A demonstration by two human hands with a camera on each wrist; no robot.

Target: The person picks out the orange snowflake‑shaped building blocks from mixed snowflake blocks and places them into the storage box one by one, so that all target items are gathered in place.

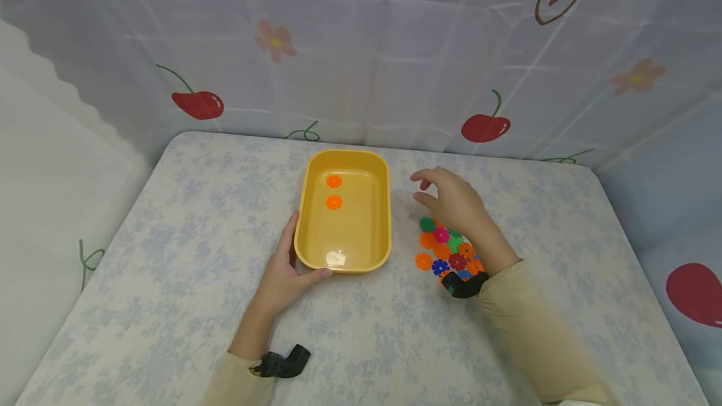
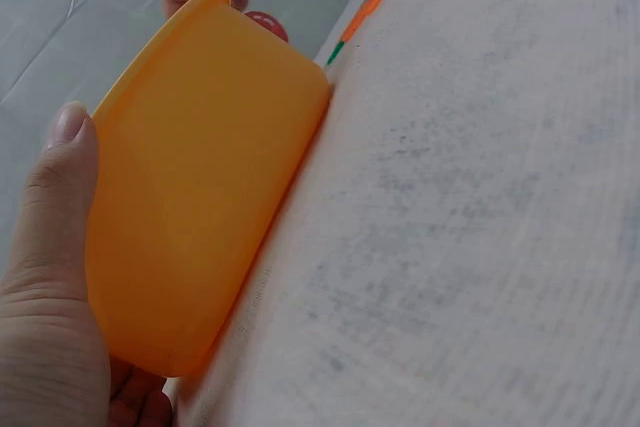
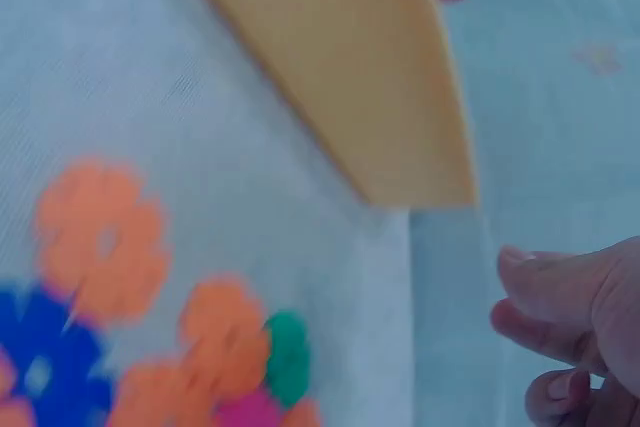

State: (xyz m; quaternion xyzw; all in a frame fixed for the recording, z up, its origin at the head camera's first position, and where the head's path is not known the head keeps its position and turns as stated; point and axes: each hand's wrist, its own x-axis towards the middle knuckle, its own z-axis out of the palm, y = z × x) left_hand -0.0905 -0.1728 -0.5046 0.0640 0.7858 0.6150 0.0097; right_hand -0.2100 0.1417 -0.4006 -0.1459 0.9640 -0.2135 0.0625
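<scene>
Fabric point(image 1: 361, 49) printed with cherries, hearts and flowers hangs beyond the yellow tray point(image 1: 355, 224), and a pale counter point(image 1: 169, 255) with a bluish mottled pattern spreads beneath the tray and on all sides of it. The tray is deep and rounded at the corners, standing upright near the counter's far edge.

Tan sleeves point(image 1: 541, 331) reach in from the near side, one to the left of the tray and one to the right. The left hand point(image 1: 284, 281) has its fingers grasping the tray at its near left corner, the thumb along the near wall. The right hand point(image 1: 451, 196) is raised just right of the tray, apart from it; its fingers are released and loosely bent, with the forefinger and thumb parted.

Right of the tray, partly under the right forearm, lies a heap of flower-shaped discs point(image 1: 442, 250) in orange, red, pink, green and blue, some overlapping. Black wrist devices point(image 1: 284, 362) sit at both cuffs, to the near left and near right of the tray. Two orange discs point(image 1: 334, 202) lie on the tray's floor, toward its far left, one beyond the other with a gap between.
</scene>
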